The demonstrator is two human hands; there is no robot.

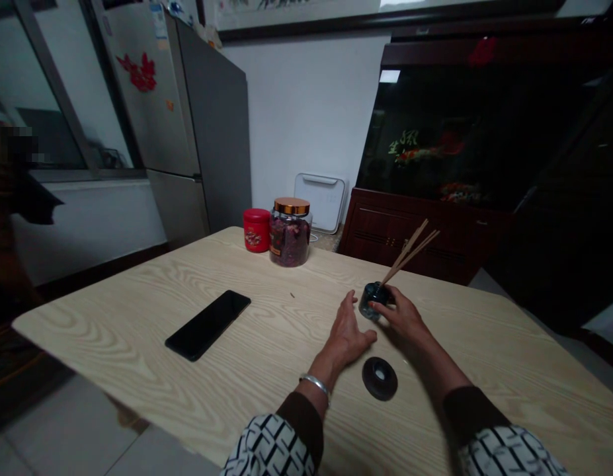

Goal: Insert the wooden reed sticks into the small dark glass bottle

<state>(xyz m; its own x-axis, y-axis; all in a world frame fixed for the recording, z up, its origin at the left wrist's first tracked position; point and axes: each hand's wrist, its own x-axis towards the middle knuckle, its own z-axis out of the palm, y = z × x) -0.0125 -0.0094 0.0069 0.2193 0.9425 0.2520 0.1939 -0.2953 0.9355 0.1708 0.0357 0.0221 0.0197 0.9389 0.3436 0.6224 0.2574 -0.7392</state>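
Note:
A small dark glass bottle (371, 300) stands on the light wooden table (137, 317), with several thin reed sticks (409, 254) leaning out of it to the upper right. My right hand (403, 317) is closed around the bottle's right side. My left hand (348, 329) lies open just left of the bottle, fingers stretched toward it, with a silver bangle on the wrist. A round dark lid (379, 378) with a pale centre lies flat on the table between my forearms.
A black phone (207, 324) lies face up at the table's left. A red tin (256, 229) and a glass jar with a copper lid (290, 233) stand at the far edge. Behind are a grey fridge (187, 125) and a dark fish tank (459, 132).

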